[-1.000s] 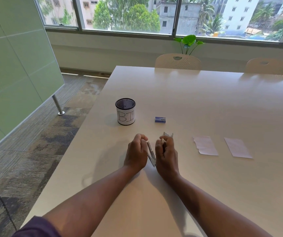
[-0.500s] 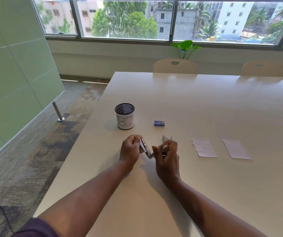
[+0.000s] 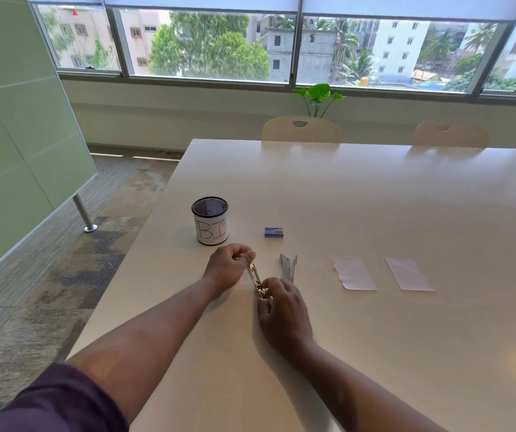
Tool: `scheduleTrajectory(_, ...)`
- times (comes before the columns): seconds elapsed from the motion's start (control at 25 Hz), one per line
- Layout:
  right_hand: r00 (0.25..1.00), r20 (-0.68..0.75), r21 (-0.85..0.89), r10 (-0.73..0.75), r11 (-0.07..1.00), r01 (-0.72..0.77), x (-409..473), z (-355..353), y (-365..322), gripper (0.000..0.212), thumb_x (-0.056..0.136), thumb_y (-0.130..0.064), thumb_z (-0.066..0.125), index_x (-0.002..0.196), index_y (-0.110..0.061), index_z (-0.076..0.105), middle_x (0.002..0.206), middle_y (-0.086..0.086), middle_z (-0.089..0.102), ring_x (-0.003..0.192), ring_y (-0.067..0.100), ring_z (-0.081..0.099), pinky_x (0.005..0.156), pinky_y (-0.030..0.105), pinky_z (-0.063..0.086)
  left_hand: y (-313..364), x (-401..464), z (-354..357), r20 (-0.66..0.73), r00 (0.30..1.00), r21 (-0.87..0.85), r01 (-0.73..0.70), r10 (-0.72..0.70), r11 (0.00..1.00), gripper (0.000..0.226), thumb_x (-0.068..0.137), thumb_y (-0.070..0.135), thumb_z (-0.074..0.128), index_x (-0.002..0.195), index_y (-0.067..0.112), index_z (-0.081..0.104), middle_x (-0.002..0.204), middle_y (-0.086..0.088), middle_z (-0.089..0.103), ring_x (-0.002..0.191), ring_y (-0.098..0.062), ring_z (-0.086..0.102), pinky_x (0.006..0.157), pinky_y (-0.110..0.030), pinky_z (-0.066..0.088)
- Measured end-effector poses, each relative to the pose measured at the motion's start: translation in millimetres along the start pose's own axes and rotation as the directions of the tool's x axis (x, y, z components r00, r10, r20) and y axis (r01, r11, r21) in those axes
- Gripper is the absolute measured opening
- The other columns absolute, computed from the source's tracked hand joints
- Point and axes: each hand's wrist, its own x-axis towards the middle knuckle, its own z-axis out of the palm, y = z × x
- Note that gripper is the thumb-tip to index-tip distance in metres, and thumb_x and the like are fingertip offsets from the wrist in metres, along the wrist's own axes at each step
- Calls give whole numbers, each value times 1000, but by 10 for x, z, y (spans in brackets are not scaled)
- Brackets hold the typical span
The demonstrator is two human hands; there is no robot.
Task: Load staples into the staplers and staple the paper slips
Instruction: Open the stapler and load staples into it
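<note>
A small metal stapler [image 3: 255,277] lies hinged open between my hands near the table's front left. My left hand [image 3: 228,267] grips its far end with curled fingers. My right hand [image 3: 283,310] holds its near end, fingers bent over it. A second silver stapler [image 3: 289,266] lies just right of them, untouched. A small blue staple box [image 3: 273,232] sits farther back. Two white paper slips [image 3: 354,273] [image 3: 408,274] lie flat to the right.
A black mesh cup [image 3: 210,220] with a white label reading "BI" stands left of the staple box. The table's left edge [image 3: 144,241] drops to carpet. Two chairs [image 3: 301,129] stand at the far side under the window.
The stapler has been swung further open between my hands. My right hand has slid down to its near end, uncovering the second stapler. The camera has tilted up a little.
</note>
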Motion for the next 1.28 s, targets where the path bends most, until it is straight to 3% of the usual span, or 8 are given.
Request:
scheduleTrajectory(0.2, 998, 64, -105, -26, 994, 32, 23, 30, -61, 32, 92, -27, 47, 120, -16, 59, 111, 9, 62, 106, 31, 56, 93, 38, 44, 47, 41, 57, 54, 998, 79, -30, 26, 996, 15, 89, 23, 76, 103, 17, 78, 96, 3, 78, 93, -12, 72, 91, -22, 54)
scheduleTrajectory(0.32, 993, 119, -140, -13, 990, 30, 52, 12, -82, 51, 92, -31, 43, 141, -17, 49, 125, 10, 61, 115, 31, 55, 101, 39, 42, 33, 40, 25, 56, 996, 169, -82, 73, 982, 17, 87, 26, 77, 102, 17, 80, 88, 5, 77, 79, -5, 67, 80, -12, 48)
scheduleTrajectory(0.4, 989, 148, -167, -25, 985, 50, 64, -10, -103, 56, 93, -33, 42, 147, -17, 45, 130, 9, 61, 117, 29, 54, 101, 37, 41, 15, 44, 16, 69, 993, 225, -112, 99, 968, 16, 89, 25, 75, 102, 16, 79, 86, 5, 74, 75, -2, 63, 80, -14, 48)
scheduleTrajectory(0.56, 978, 208, -196, -10, 979, 51, 121, -73, -162, 59, 96, -34, 40, 152, -17, 37, 133, 10, 60, 120, 31, 56, 96, 38, 44, -6, 76, -55, 101, 985, 237, -163, 143, 958, 21, 97, 14, 64, 114, 9, 75, 111, -2, 76, 104, -13, 68, 96, -19, 46)
scheduleTrajectory(0.64, 963, 268, -215, 21, 976, 39, 210, -114, -184, 59, 97, -35, 40, 153, -18, 33, 130, 13, 63, 116, 34, 60, 87, 40, 49, -44, 91, -97, 116, 974, 313, -223, 196, 923, 23, 95, 7, 62, 115, 7, 74, 114, -6, 76, 107, -17, 69, 97, -21, 47)
scheduleTrajectory(0.84, 898, 432, -214, 86, 977, 9, 481, -192, -205, 71, 95, -36, 51, 157, -27, 17, 120, 16, 67, 108, 36, 64, 85, 42, 53, -180, 98, -81, 112, 948, 361, -319, 299, 876, 20, 88, 13, 61, 99, 19, 76, 99, 1, 76, 96, -19, 68, 90, -30, 53)
scheduleTrajectory(0.96, 859, 506, -190, 84, 982, 16, 593, -217, -181, 81, 93, -36, 59, 159, -31, 11, 122, 16, 66, 110, 36, 62, 93, 42, 52, -194, 110, -69, 125, 933, 347, -359, 337, 866, 20, 85, 10, 62, 92, 22, 77, 94, 6, 73, 89, -12, 65, 84, -22, 48)
scheduleTrajectory(1.28, 788, 595, -144, 159, 985, -89, 766, -210, -149, 86, 89, -32, 72, 157, -32, 19, 124, 15, 64, 100, 30, 69, 83, 43, 62, -253, 138, -50, 131, 936, 373, -352, 327, 859, 21, 87, 20, 63, 98, 28, 78, 101, 16, 70, 101, -15, 63, 93, -33, 53)
